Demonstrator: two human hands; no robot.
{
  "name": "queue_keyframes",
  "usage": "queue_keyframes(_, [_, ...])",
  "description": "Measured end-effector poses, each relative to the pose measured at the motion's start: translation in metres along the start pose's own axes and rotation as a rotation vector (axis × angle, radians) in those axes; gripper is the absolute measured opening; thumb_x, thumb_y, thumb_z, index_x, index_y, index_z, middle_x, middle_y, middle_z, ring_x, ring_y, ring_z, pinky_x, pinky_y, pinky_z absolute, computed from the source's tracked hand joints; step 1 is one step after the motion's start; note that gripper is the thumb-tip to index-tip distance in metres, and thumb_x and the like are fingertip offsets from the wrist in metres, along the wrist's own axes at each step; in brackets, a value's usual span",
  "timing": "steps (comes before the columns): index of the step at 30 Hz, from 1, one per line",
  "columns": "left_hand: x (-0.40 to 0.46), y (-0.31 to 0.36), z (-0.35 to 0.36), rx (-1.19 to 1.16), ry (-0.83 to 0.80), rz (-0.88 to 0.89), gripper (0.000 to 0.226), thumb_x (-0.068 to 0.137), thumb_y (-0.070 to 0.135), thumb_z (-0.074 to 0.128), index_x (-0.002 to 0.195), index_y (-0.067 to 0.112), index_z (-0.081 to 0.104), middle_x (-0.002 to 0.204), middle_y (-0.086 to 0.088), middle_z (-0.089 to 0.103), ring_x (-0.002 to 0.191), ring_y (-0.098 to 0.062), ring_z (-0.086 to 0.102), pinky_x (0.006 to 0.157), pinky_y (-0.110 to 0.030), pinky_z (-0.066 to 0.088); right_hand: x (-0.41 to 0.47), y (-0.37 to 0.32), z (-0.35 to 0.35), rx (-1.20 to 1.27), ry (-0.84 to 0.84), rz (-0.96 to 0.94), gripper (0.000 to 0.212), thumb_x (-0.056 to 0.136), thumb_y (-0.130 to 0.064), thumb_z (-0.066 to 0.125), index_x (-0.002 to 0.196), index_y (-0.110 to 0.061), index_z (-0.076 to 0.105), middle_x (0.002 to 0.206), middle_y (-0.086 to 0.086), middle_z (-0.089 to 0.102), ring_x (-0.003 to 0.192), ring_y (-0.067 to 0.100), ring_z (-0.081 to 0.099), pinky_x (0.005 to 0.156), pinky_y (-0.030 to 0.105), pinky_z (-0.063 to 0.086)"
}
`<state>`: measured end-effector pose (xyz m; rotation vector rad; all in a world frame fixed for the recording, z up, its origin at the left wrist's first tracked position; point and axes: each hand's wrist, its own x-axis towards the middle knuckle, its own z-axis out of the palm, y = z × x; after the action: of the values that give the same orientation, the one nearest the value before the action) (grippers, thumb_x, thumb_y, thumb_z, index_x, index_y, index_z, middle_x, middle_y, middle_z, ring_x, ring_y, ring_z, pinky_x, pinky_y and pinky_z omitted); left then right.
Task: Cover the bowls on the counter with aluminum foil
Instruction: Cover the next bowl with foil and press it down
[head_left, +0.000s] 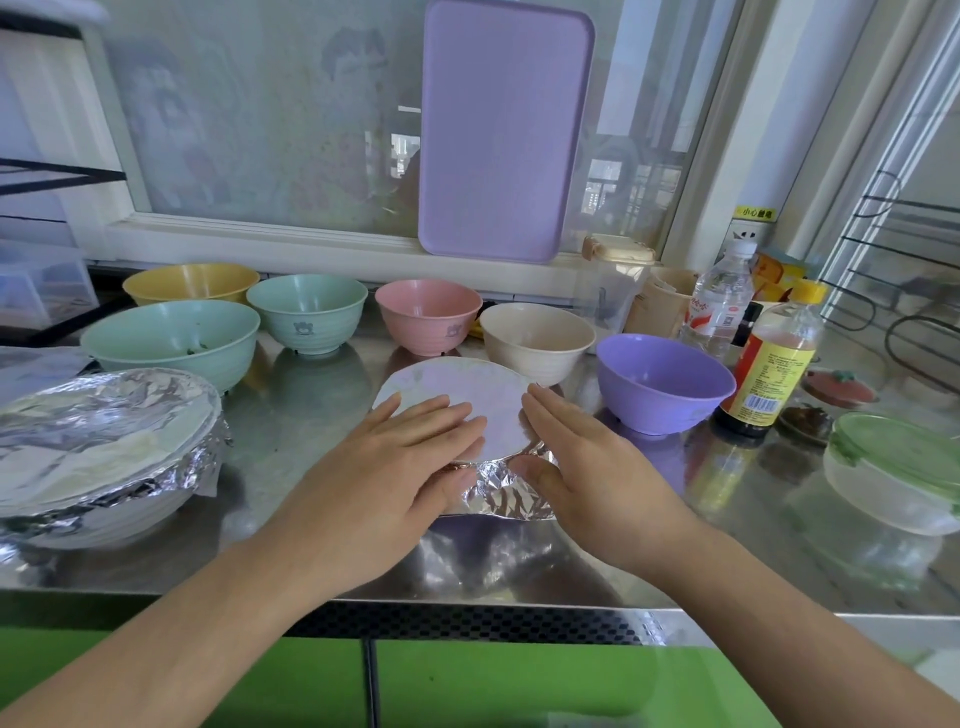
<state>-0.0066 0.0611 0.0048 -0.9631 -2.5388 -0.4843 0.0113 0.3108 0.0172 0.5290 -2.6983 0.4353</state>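
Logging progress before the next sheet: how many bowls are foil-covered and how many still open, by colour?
Foil-covered: 2
Open green: 2
Open yellow: 1
Open pink: 1
Open cream: 1
Open purple: 1
Total: 8

Foil (470, 395) hides the centre bowl entirely. The foil-wrapped bowl (98, 467) at left is cropped by the frame edge, and the bottle (769, 364) label is unreadable.

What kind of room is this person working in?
Most likely a home kitchen. A steel counter holds a row of plastic bowls, a sauce bottle and a water bottle. Both hands, the left hand and the right hand, press foil over the foil-covered bowl.
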Motion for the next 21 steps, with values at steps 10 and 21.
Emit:
queue_keyframes(10, [0.000,-0.004,0.000,-0.017,0.017,-0.032,0.055,0.107,0.056,0.032,0.158,0.038,0.043,0.164,0.022,0.034,0.154,0.006,0.020,0.130,-0.037,0.015,-0.007,-0.014,0.007,0.018,0.041,0.041,0.044,0.106,-0.034,0.056,0.136,-0.003,0.056,0.134,0.006,0.060,0.131,0.031,0.052,0.111,0.039,0.043])
queue_keyframes(21, [0.003,-0.002,-0.003,-0.039,-0.007,0.005,0.056,0.106,0.058,0.025,0.153,0.041,0.050,0.161,0.025,0.039,0.153,0.006,0.022,0.130,-0.035,0.012,0.001,-0.014,-0.004,0.052,-0.036,0.038,0.080,0.107,-0.053,0.049,0.169,-0.014,0.017,0.177,-0.002,0.011,0.161,0.007,0.001,0.114,0.002,-0.008])
